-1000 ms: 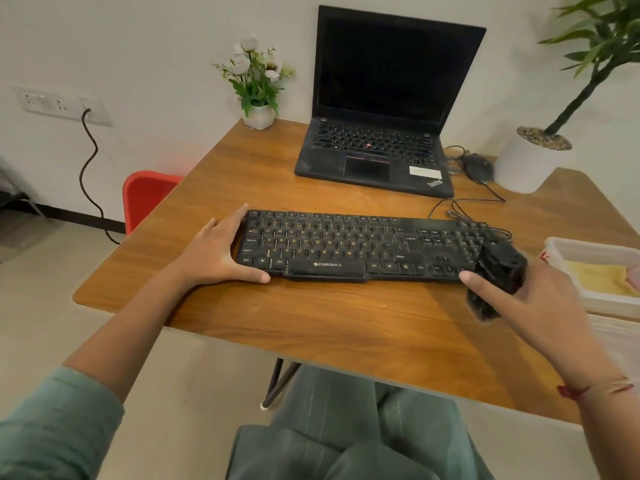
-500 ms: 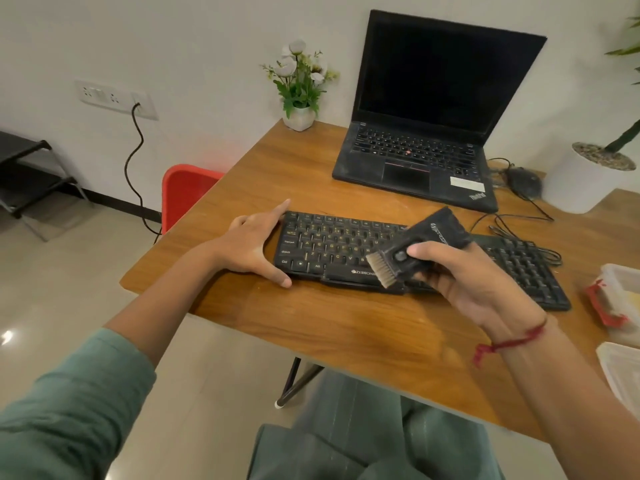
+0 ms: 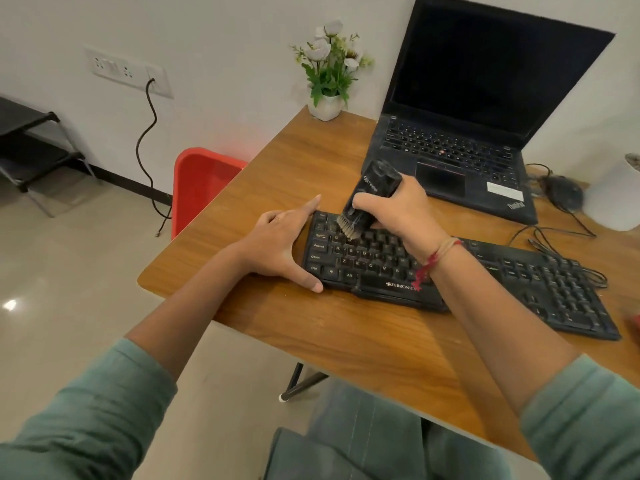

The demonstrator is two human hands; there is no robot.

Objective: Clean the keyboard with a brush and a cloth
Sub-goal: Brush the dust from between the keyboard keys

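Right hand (image 3: 398, 213) is clamping a black brush (image 3: 374, 192) over the keyboard (image 3: 526, 275).

Its fingers are curling tight round the brush body, with the pale bristles (image 3: 346, 231) touching keys near the keyboard's 10 o'clock corner. The left hand (image 3: 277, 244), fingers straight and thumb spread apart, is bracing the keyboard's 9 o'clock end on the wooden table (image 3: 346, 337). A laptop (image 3: 450, 147) is sitting open at 1 o'clock.

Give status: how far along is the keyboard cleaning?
Early. Done: the brush is picked up, gripped in the right hand. In hand: its bristles are down on the top-left keys of the keyboard while the left hand braces the left end. Left: likely the rest of the keys rightward, then the cloth wipe; no cloth is in view.
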